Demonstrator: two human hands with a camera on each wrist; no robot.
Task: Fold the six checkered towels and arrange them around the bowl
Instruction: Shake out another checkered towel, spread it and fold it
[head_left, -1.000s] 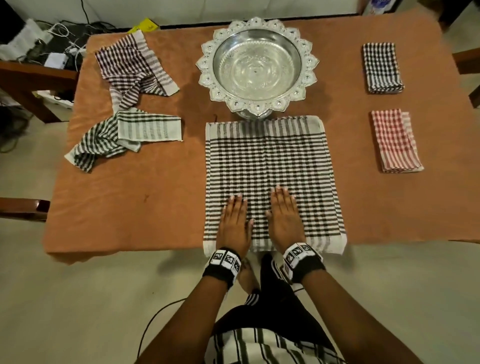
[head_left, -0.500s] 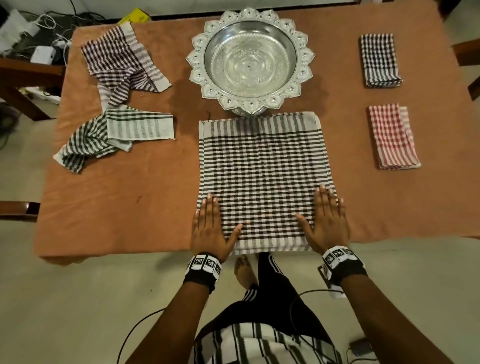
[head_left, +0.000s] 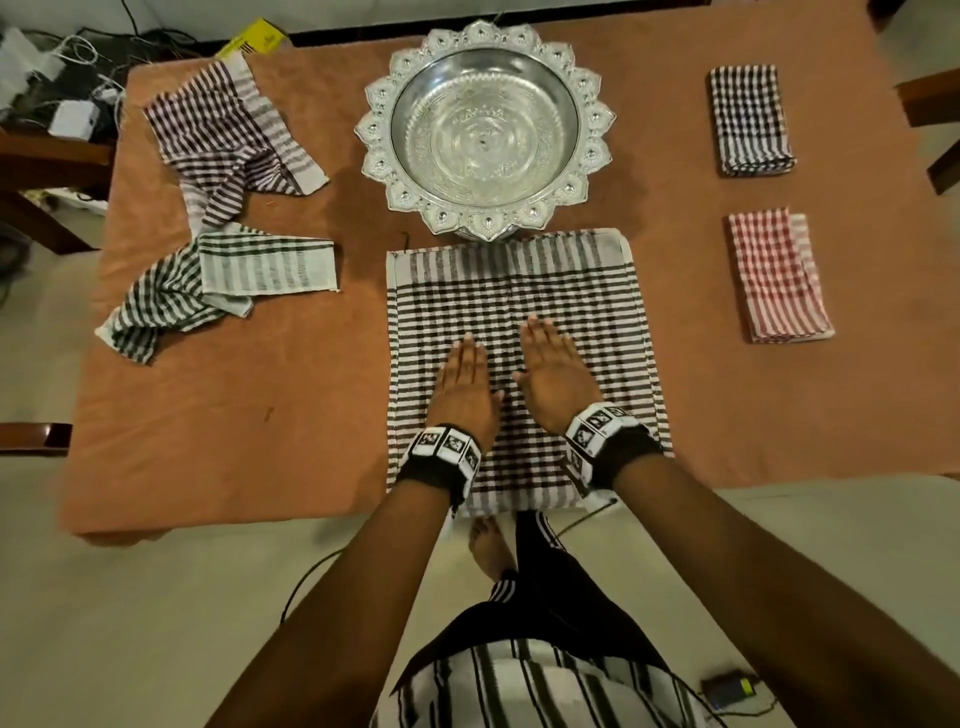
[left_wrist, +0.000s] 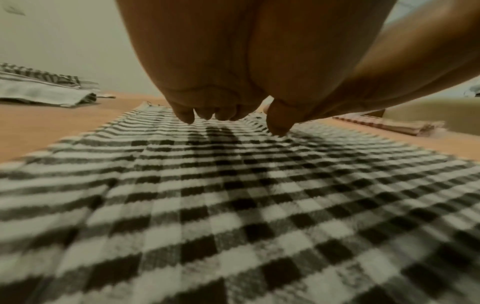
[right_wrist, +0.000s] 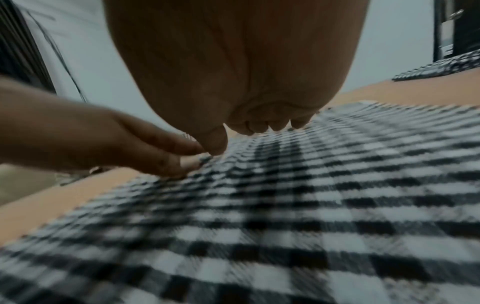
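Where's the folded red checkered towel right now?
In the head view the red checkered towel lies on the table's right side, just nearer than the folded black checkered towel, right of the spread towel.

Dim warm light; blurred, distorted wrist views

Table (head_left: 291, 415) covered with orange-brown cloth, standing on pale beige floor (head_left: 156, 623). Dark wooden furniture (head_left: 47, 171) at left, carrying tangled white cables (head_left: 78, 67). Wooden chair parts (head_left: 930, 104) at right edge. Small dark device (head_left: 727, 690) on floor.
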